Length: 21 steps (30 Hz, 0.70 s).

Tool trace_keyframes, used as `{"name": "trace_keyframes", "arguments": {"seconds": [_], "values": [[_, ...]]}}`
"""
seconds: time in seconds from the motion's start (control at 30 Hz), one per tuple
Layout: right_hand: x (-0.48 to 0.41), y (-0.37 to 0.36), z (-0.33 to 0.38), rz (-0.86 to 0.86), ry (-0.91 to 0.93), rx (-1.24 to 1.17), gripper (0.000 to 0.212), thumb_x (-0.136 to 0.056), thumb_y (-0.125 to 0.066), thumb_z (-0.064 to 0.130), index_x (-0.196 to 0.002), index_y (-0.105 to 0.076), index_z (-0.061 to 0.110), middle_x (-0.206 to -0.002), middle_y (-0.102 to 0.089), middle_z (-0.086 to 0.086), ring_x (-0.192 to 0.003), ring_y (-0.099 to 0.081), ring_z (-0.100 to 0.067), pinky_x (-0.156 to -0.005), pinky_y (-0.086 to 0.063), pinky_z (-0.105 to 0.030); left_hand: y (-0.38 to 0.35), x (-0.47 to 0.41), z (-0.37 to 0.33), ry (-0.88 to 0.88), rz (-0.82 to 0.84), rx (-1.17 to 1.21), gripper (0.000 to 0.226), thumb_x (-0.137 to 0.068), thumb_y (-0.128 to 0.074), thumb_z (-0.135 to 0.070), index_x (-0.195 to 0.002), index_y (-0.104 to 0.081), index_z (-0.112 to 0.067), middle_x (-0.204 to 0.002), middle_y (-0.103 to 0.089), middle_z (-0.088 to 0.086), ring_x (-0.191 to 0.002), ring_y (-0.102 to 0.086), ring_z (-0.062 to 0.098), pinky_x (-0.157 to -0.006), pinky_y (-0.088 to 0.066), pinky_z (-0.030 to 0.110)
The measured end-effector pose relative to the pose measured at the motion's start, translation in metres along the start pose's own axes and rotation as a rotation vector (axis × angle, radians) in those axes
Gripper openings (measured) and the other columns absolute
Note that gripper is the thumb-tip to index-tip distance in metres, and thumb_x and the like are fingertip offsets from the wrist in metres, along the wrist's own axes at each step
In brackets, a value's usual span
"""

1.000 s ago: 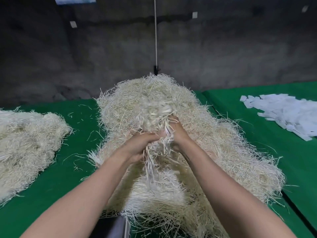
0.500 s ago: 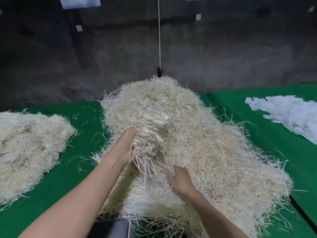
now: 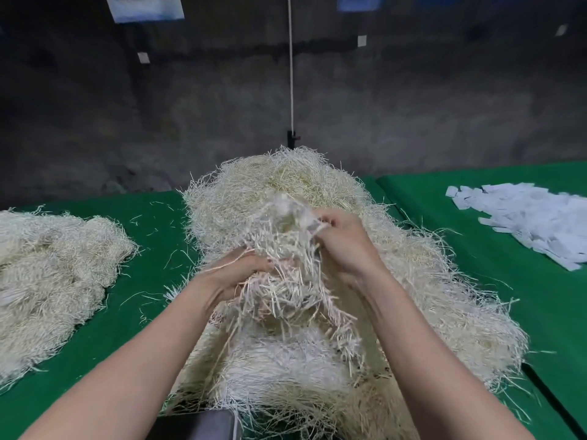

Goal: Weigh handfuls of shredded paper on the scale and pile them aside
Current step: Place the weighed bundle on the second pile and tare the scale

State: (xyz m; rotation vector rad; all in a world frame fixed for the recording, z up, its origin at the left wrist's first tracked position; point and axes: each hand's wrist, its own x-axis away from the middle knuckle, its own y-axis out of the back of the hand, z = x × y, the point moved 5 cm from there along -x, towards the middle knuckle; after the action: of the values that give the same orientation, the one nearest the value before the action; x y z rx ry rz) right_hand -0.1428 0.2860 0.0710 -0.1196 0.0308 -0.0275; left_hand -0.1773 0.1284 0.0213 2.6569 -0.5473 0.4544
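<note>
A big mound of cream shredded paper (image 3: 413, 281) fills the middle of the green table. Above its near side I hold a loose handful of shreds (image 3: 286, 265) between both hands. My left hand (image 3: 235, 274) grips it from the lower left, palm up under the strands. On the upper right, my right hand (image 3: 343, 242) pinches the top of the same handful. A dark grey corner of the scale (image 3: 203, 423) shows at the bottom edge, mostly hidden under shreds. A second, flatter pile of shredded paper (image 3: 54, 268) lies at the left.
A heap of white paper slips (image 3: 533, 223) lies on the green cloth (image 3: 540, 312) at the right. A seam between two table sections (image 3: 559, 398) runs along the right. A white cord (image 3: 290, 74) hangs before the dark wall behind.
My right hand came up from low in the mound to the top of the handful. My left hand dropped lower and now cups the bunch from beneath.
</note>
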Motion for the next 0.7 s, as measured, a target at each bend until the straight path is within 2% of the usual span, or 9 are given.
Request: {"name": "trace_keyframes", "arguments": {"seconds": [0.07,0.1,0.17,0.23,0.3,0.37,0.5,0.6,0.7], "values": [[-0.008,-0.014,0.013,0.104,-0.006,-0.094,0.030,-0.083,-0.052,-0.011,-0.088,-0.068,0.013,-0.076,-0.069,-0.003,-0.060,-0.058,-0.008,-0.061,-0.047,-0.023,-0.002,-0.001,-0.008,-0.044,-0.072,0.194,0.017,-0.084,-0.056,0.000,-0.083,-0.065,-0.013,-0.113,-0.062,0.002,-0.108,-0.057,0.010,-0.096,-0.046,0.028],[-0.011,-0.019,0.015,0.156,-0.030,-0.120,0.034,-0.080,-0.050,-0.015,-0.093,-0.068,0.011,-0.081,-0.069,-0.005,-0.063,-0.060,-0.011,-0.063,-0.050,-0.027,-0.005,-0.002,-0.009,-0.050,-0.110,0.271,0.028,-0.088,-0.050,0.004,-0.072,-0.064,-0.014,-0.091,-0.066,0.002,-0.082,-0.065,0.007,-0.071,-0.054,0.018],[-0.016,-0.016,0.011,0.240,-0.075,-0.141,0.043,-0.076,-0.048,-0.020,-0.107,-0.064,0.004,-0.090,-0.065,-0.007,-0.059,-0.060,-0.012,-0.053,-0.050,-0.022,-0.010,-0.003,-0.012,-0.082,-0.194,0.366,0.030,-0.094,-0.045,0.001,-0.070,-0.056,-0.013,-0.062,-0.063,0.002,-0.046,-0.062,0.005,-0.037,-0.045,0.015],[-0.023,0.008,0.002,0.168,-0.099,-0.069,0.050,-0.073,-0.051,-0.019,-0.115,-0.061,0.008,-0.101,-0.064,-0.012,-0.062,-0.060,-0.012,-0.051,-0.047,-0.019,-0.012,-0.004,-0.011,-0.089,-0.226,0.472,0.026,-0.096,-0.043,-0.006,-0.073,-0.055,-0.008,-0.056,-0.065,0.002,-0.037,-0.058,0.010,-0.031,-0.042,0.018],[-0.030,0.044,-0.003,-0.046,-0.007,0.147,0.047,-0.074,-0.056,-0.017,-0.105,-0.059,0.019,-0.111,-0.060,-0.012,-0.076,-0.061,-0.013,-0.059,-0.047,-0.022,-0.007,-0.004,-0.004,-0.079,-0.252,0.576,0.022,-0.097,-0.041,-0.010,-0.082,-0.056,-0.005,-0.061,-0.065,0.003,-0.040,-0.055,0.016,-0.035,-0.043,0.021],[-0.030,0.059,-0.014,-0.106,0.068,0.268,0.038,-0.077,-0.059,-0.012,-0.096,-0.053,0.020,-0.108,-0.057,-0.011,-0.078,-0.059,-0.011,-0.062,-0.047,-0.022,0.001,-0.005,0.002,-0.091,-0.289,0.622,0.023,-0.095,-0.042,-0.005,-0.076,-0.055,-0.003,-0.046,-0.060,0.002,-0.034,-0.054,0.013,-0.034,-0.044,0.019],[-0.020,0.016,-0.090,0.230,-0.114,0.438,0.032,-0.076,-0.068,0.006,-0.101,-0.051,0.017,-0.097,-0.051,0.008,-0.059,-0.054,0.003,-0.057,-0.045,-0.015,-0.007,-0.006,-0.008,-0.154,-0.207,0.735,0.023,-0.093,-0.041,-0.001,-0.076,-0.057,-0.003,-0.056,-0.059,0.008,-0.039,-0.055,0.016,-0.037,-0.048,0.021],[-0.028,0.017,-0.159,0.280,-0.174,0.946,0.066,-0.079,-0.068,0.021,-0.139,-0.039,0.016,-0.126,-0.052,0.004,-0.102,-0.058,-0.013,-0.090,-0.046,-0.029,-0.004,-0.006,-0.024,-0.212,-0.205,0.817,0.019,-0.073,-0.050,-0.002,-0.079,-0.067,-0.007,-0.077,-0.062,0.010,-0.056,-0.061,0.019,-0.044,-0.053,0.027],[-0.025,0.073,-0.191,0.093,-0.275,1.304,0.057,-0.092,-0.047,0.024,-0.146,-0.031,0.018,-0.149,-0.037,-0.005,-0.136,-0.034,-0.026,-0.110,-0.034,-0.038,0.020,0.001,-0.026,-0.178,-0.439,0.847,0.027,-0.074,-0.057,-0.010,-0.101,-0.061,-0.012,-0.125,-0.055,0.017,-0.114,-0.053,0.029,-0.079,-0.051,0.041]]}}
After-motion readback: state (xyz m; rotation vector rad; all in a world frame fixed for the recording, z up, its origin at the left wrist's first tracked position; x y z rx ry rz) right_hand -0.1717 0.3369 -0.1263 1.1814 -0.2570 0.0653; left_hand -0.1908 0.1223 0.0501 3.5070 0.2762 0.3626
